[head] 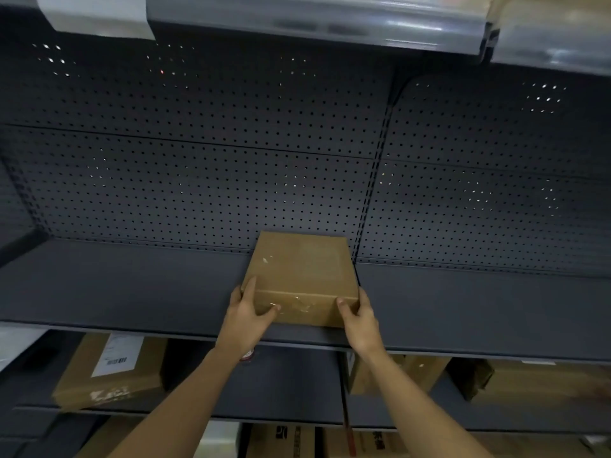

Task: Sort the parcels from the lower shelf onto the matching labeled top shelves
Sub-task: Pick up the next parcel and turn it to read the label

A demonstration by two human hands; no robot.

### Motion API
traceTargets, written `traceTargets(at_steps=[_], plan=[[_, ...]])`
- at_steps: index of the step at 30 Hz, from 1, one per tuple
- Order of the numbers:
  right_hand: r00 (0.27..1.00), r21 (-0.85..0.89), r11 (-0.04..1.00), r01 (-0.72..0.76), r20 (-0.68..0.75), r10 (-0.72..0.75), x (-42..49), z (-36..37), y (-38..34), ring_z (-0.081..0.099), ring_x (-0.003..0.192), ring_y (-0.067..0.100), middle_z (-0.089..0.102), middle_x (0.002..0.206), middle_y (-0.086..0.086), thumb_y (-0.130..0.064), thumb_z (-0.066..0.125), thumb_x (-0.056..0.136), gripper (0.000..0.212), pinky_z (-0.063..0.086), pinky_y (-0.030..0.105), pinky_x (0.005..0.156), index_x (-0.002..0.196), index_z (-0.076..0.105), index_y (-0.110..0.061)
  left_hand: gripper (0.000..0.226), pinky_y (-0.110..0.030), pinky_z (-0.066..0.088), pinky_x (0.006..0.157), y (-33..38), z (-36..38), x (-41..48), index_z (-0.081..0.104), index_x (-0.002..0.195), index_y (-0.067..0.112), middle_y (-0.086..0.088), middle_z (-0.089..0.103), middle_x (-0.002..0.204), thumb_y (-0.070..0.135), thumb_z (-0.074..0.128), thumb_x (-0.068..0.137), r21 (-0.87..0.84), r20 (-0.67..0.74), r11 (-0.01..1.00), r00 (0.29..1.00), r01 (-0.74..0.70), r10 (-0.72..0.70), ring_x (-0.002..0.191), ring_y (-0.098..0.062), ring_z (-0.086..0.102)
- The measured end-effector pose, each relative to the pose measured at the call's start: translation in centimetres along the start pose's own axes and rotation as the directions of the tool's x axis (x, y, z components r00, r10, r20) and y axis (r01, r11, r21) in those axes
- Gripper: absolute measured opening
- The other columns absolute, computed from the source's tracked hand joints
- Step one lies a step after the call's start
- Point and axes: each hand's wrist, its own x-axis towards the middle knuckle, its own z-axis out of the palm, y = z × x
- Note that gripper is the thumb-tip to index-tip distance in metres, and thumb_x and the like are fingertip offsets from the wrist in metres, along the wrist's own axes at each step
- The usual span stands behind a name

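A flat brown cardboard parcel [302, 276] rests on the dark grey shelf [132, 292], its far edge near the perforated back panel and just left of the upright post. My left hand [246, 314] grips its near left corner, thumb on the front face. My right hand [358, 320] grips the near right corner. Both forearms reach up from below. The parcel's front face carries clear tape, and I see no label on it.
A shelf edge with a white paper label [96, 14] runs overhead. Below, a lower shelf holds a labelled brown parcel [109, 371] at left and more brown parcels [396, 375] at right. Printed cartons [297, 441] stand at the bottom. An upright slotted post [373, 180] divides the bays.
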Motion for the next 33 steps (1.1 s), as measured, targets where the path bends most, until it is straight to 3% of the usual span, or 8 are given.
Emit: traceTargets(at_steps=[6,11,14,17,22,24,27,33], plan=[[0.979,0.071,0.976,0.204,-0.003,-0.204,-0.9,-1.0,-0.8,0.056,0.129,0.004,0.063,0.136,-0.015,-0.023,0.074,0.090,0.073,0.043,0.032,0.112,0.153,0.038,-0.031,0.105,-0.050,0.044,0.106,0.7,-1.0,-0.7,0.018,0.148,0.042,-0.007,0.029,0.150,0.049,0.084,0.067,0.009,-0.133,0.998,0.989,-0.070,0.070,0.136,-0.029,0.038],[0.950,0.101,0.945,0.312,-0.053,-0.308,-1.5,-1.2,-2.4,0.051,0.134,0.003,0.058,0.140,-0.019,-0.014,0.075,0.089,0.082,0.039,0.030,0.115,0.157,0.032,-0.033,0.125,-0.054,0.046,0.099,2.2,-1.0,-1.0,0.011,0.148,0.035,-0.014,0.022,0.148,0.039,0.095,0.056,0.138,-0.202,0.989,0.976,-0.053,0.080,0.138,-0.035,0.031],[0.945,0.106,0.940,0.326,-0.068,-0.320,-1.8,-1.4,-3.2,0.052,0.131,-0.001,0.056,0.135,-0.025,-0.011,0.073,0.090,0.081,0.037,0.033,0.118,0.157,0.032,-0.030,0.116,-0.054,0.051,0.091,2.6,-1.0,-1.1,0.014,0.148,0.028,-0.019,0.025,0.142,0.028,0.092,0.063,0.214,-0.268,0.976,0.958,-0.044,0.102,0.131,-0.039,0.036],[0.941,0.094,0.937,0.336,-0.071,-0.330,-2.0,-1.6,-3.5,0.061,0.108,-0.014,0.060,0.128,-0.026,-0.011,0.073,0.090,0.079,0.043,0.032,0.113,0.157,0.034,-0.030,0.103,-0.053,0.053,0.086,2.5,-1.4,-1.3,0.018,0.145,0.030,-0.019,0.034,0.133,0.022,0.085,0.068,0.211,-0.321,0.975,0.937,-0.071,0.138,0.120,-0.039,0.045],[0.919,0.123,0.911,0.394,-0.061,-0.390,-2.6,-2.2,-3.8,0.043,0.143,0.008,0.047,0.157,-0.008,-0.025,0.069,0.094,0.074,0.034,0.042,0.121,0.158,0.031,-0.032,0.103,-0.049,0.051,0.094,2.3,-1.6,-1.7,0.024,0.146,0.027,-0.019,0.039,0.131,0.016,0.085,0.064,0.064,-0.352,0.989,0.925,-0.131,0.146,0.117,-0.036,0.049],[0.924,0.165,0.910,0.381,-0.095,-0.370,-3.2,-2.4,-3.8,0.038,0.147,0.011,0.041,0.161,-0.007,-0.032,0.064,0.097,0.071,0.031,0.043,0.122,0.159,0.027,-0.033,0.103,-0.041,0.048,0.094,2.9,-1.7,-2.3,0.025,0.147,0.028,-0.014,0.038,0.133,0.014,0.084,0.064,-0.019,-0.357,0.990,0.926,-0.141,0.125,0.113,-0.027,0.048],[0.942,0.210,0.920,0.331,-0.124,-0.311,-3.9,-2.6,-3.8,0.035,0.147,0.009,0.035,0.163,-0.006,-0.040,0.055,0.100,0.066,0.029,0.031,0.118,0.159,0.025,-0.035,0.103,-0.033,0.041,0.088,4.4,-1.8,-3.0,0.027,0.148,0.026,-0.007,0.039,0.128,0.013,0.084,0.064,-0.162,-0.357,0.980,0.933,-0.116,0.051,0.103,-0.014,0.042],[0.980,0.222,0.955,0.198,-0.010,-0.201,-4.3,-2.1,-2.8,0.033,0.148,0.012,0.036,0.162,-0.003,-0.038,0.055,0.100,0.064,0.027,0.025,0.112,0.158,0.029,-0.031,0.100,-0.027,0.042,0.083,6.7,-1.2,-3.4,0.032,0.141,0.028,0.006,0.054,0.120,0.033,0.091,0.060,-0.413,-0.292,0.910,0.953,-0.048,-0.082,0.109,-0.015,0.054]])
